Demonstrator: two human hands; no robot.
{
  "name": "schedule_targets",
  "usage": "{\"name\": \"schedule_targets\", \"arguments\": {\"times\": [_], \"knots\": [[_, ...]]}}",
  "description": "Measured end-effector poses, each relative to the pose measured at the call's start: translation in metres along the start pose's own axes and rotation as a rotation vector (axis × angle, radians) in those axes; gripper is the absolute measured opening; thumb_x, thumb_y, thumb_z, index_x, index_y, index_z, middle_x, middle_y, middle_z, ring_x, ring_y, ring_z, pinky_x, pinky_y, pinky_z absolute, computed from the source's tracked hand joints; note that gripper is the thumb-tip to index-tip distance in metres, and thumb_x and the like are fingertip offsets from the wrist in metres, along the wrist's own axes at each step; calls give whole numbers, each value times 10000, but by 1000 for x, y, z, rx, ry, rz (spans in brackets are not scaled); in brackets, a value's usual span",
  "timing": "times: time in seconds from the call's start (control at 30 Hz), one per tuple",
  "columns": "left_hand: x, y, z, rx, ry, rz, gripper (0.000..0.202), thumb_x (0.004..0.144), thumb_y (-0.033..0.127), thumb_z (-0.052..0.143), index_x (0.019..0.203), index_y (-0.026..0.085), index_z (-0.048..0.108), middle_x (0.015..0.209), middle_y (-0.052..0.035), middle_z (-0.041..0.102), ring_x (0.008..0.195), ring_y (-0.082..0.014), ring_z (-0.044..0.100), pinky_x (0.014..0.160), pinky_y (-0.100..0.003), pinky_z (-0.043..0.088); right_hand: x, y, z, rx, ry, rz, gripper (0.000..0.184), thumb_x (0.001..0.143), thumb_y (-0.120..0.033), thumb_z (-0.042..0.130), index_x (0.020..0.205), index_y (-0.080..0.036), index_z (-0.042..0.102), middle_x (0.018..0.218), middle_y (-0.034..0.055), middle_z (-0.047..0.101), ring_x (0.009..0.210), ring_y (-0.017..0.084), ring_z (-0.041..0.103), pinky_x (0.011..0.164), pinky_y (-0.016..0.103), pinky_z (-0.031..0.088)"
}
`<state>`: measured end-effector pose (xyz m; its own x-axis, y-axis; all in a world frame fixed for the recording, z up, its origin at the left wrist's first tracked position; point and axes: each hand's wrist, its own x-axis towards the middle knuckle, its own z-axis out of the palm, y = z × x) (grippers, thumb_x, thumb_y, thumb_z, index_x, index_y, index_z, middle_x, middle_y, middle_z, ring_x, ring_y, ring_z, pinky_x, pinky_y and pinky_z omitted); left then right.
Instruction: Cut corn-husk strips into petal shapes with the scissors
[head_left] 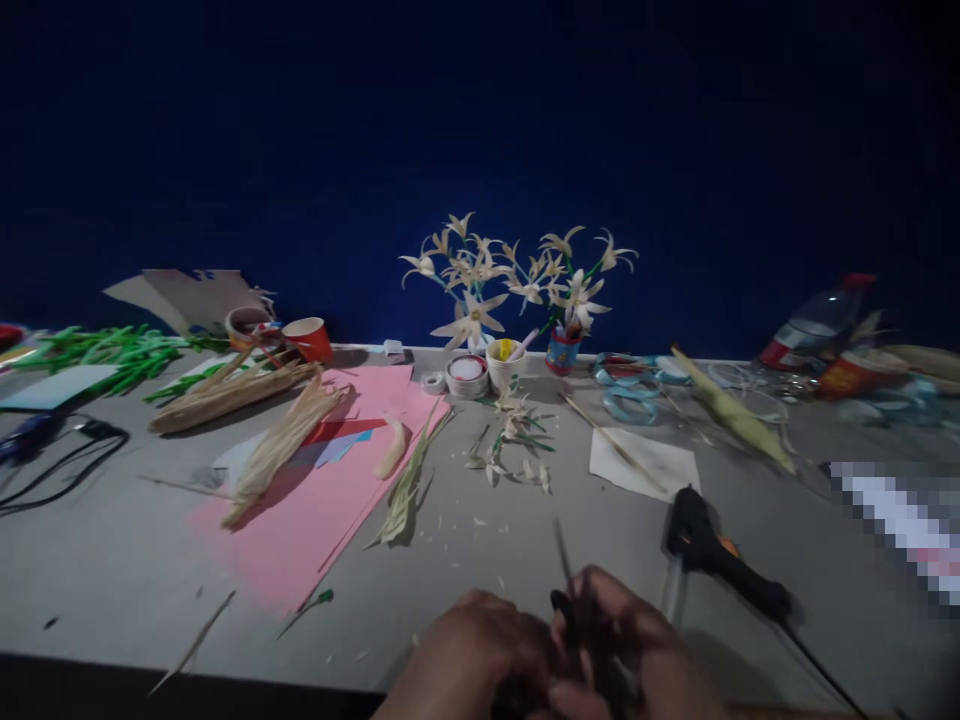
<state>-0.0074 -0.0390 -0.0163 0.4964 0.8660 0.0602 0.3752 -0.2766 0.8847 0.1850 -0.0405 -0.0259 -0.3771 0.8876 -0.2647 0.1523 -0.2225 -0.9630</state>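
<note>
My left hand and my right hand are pressed together at the near edge of the grey table. Between them they grip a thin dark stick that points up and away from me; its lower end is hidden in my fingers. The picture is blurred, so which fingers pinch it is unclear. A black and orange glue gun lies just right of my right hand, with its cord running off to the near right.
A pink paper sheet carries dried straw bundles. White paper flowers in a small cup stand at the back, beside tape rolls, red cups, blue ribbon, green leaf stems and a bottle.
</note>
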Motion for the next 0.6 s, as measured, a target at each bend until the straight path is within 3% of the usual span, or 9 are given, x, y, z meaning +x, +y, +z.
{"name": "schedule_targets", "arguments": {"times": [0.13, 0.3, 0.37, 0.47, 0.53, 0.6], "knots": [[4, -19, 7, 33, -39, 36, 105, 706, 253, 709, 620, 302, 745, 654, 16, 753, 668, -210, 648, 733, -258, 455, 4, -2, 10, -3, 8, -42, 367, 621, -366, 780, 761, -245, 463, 664, -81, 458, 595, 92, 415, 558, 199, 373], [5, -48, 14, 29, -53, 23, 91, 687, 253, 704, 724, 296, 776, 686, 2, 759, 622, -206, 605, 615, -258, 434, 2, 0, 9, -69, 3, -22, 269, 625, -214, 697, 737, -244, 454, 608, -110, 413, 545, 63, 318, 471, 196, 225], [11, -66, 20, 4, -105, -51, 81, 641, 231, 707, 656, 292, 759, 620, 11, 727, 546, -186, 556, 516, -255, 385, 3, 0, 9, -65, 18, -33, 273, 590, -175, 658, 738, -249, 440, 585, -121, 394, 533, 63, 298, 461, 207, 197], [21, -88, 27, -35, -277, -198, 61, 614, 234, 704, 589, 285, 728, 574, 16, 693, 498, -173, 524, 440, -255, 326, 4, -2, 7, 7, -17, -25, 264, 568, -190, 622, 735, -253, 428, 590, -113, 438, 531, 66, 332, 459, 210, 210], [22, -89, 27, -68, -295, -212, 48, 634, 258, 694, 603, 286, 716, 588, 21, 687, 496, -170, 527, 434, -250, 330, 3, -6, 5, 56, -43, -13, 245, 569, -197, 612, 728, -250, 434, 594, -106, 450, 532, 66, 339, 457, 205, 217], [18, -75, 22, -89, -225, -134, 26, 639, 290, 719, 628, 279, 699, 645, 15, 694, 561, -179, 562, 492, -240, 383, 2, -10, 4, 82, -30, -15, 239, 572, -186, 608, 732, -245, 441, 604, -106, 446, 533, 60, 336, 459, 197, 218]]}}
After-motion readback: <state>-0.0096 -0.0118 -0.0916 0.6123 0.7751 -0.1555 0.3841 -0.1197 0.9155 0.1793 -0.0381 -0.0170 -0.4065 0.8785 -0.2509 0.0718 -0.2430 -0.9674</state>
